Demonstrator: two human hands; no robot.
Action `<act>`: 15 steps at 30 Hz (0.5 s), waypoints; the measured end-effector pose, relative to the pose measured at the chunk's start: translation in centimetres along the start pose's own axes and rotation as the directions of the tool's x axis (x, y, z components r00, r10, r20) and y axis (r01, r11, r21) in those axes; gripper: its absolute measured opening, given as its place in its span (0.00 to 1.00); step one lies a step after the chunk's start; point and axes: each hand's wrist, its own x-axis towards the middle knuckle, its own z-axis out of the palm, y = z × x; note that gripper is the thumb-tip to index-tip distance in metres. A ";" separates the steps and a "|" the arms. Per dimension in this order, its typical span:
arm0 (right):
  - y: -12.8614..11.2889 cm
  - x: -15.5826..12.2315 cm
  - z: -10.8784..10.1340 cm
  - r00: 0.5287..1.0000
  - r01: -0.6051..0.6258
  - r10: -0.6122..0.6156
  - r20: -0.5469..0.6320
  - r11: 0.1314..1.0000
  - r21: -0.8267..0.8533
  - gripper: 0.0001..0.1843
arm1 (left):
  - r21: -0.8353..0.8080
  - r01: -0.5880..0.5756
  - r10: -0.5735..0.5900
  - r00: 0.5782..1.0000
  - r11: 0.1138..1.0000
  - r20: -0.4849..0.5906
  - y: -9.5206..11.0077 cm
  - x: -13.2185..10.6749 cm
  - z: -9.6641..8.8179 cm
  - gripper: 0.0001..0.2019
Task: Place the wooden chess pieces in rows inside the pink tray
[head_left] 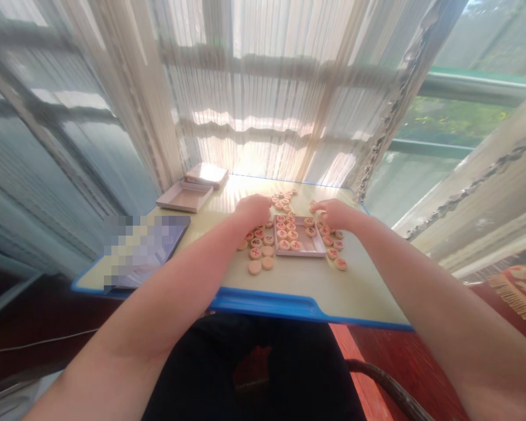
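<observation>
A small square tray [315, 251] lies in the middle of the table and holds several round wooden game pieces [288, 235] with red markings. More such pieces lie loose to its left [260, 258], to its right [335, 254] and beyond it [283, 199]. My left hand [253, 210] rests curled over the pieces at the tray's far left corner; its fingers are hidden. My right hand [332, 211] reaches over the tray's far right corner, with its fingertips pinched together on a piece there.
The cream table has a blue rim [263, 304]. Two shallow boxes [184, 196] [207, 174] sit at its far left, a blurred dark flat object [144, 248] at the near left. Sheer curtains [263, 105] hang close behind. A chair arm [390, 389] curves at bottom right.
</observation>
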 end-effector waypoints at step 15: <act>0.6 -3.9 2.0 0.962 0.100 -0.051 -0.269 0.980 0.171 0.14 | 0.068 -0.005 0.009 0.998 0.998 -0.059 -0.2 -0.1 0.5 0.18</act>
